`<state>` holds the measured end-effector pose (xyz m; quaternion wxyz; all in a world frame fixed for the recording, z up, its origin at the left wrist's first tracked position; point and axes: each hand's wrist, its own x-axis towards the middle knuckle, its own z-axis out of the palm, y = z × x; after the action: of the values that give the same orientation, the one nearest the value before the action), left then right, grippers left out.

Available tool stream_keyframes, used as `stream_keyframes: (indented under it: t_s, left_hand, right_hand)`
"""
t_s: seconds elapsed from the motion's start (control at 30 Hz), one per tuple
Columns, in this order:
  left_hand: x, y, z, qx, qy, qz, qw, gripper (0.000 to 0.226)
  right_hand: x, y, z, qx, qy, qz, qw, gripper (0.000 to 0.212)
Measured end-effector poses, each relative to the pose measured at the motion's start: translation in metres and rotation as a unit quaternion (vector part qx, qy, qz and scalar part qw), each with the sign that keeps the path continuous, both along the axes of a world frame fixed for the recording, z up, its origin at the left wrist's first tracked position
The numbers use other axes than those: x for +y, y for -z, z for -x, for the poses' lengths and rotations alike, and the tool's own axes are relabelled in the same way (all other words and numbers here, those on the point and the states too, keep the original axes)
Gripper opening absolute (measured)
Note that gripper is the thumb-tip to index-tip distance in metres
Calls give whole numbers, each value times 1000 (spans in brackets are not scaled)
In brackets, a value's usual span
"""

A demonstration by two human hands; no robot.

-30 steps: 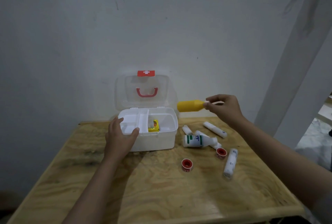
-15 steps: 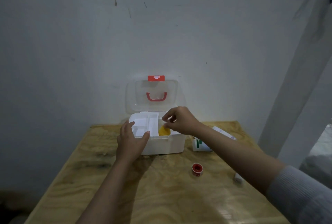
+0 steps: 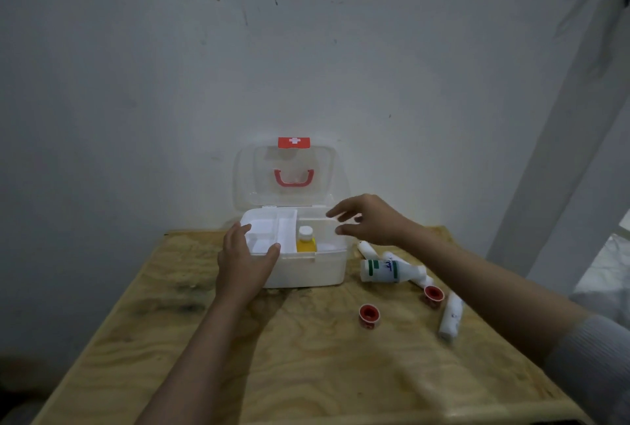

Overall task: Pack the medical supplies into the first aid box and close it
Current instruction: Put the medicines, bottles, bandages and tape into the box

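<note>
A white first aid box [image 3: 317,269] stands at the back of the table, its clear lid [image 3: 289,176] up against the wall. A yellow bottle [image 3: 305,240] with a white cap stands upright in the box's right compartment. My left hand [image 3: 243,262] rests on the box's front left corner, fingers over the rim. Above the right side of the box my right hand [image 3: 370,220] hovers with relaxed fingers, holding nothing. Right of the box lie a white bottle with a green label [image 3: 388,270], white bandage rolls [image 3: 450,317] and two red tape rolls [image 3: 369,314], [image 3: 433,294].
The wooden table [image 3: 306,363] stands against a grey-white wall. A white slanted post [image 3: 559,159] rises at the right. The box's left side holds a white divided tray [image 3: 269,232].
My right hand carried the yellow bottle from the air into the box, let it go standing there, and has lifted away to the right. The left hand stayed on the box.
</note>
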<state>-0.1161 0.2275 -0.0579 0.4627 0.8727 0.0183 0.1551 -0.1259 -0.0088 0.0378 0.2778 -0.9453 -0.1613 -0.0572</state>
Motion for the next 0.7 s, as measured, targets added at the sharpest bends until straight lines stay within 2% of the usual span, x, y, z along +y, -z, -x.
stream_keyframes:
  t_s: [0.17, 0.3, 0.5, 0.7]
  left_hand:
    - [-1, -1, 1, -7, -2, 1, 1000, 70]
    - [-1, -1, 1, -6, -3, -1, 1000, 70]
    - [0, -1, 0, 0, -4, -6, 1000, 70]
    - [-1, -3, 2, 2, -5, -8, 1000, 69]
  right_hand:
    - [-60, 10, 24, 52, 63, 89, 993, 31]
    - [-94, 37, 42, 48, 113, 169, 978, 37]
    - [-110, 65, 51, 43, 170, 137, 975, 39]
    - [-112, 74, 50, 39, 166, 132, 976, 24]
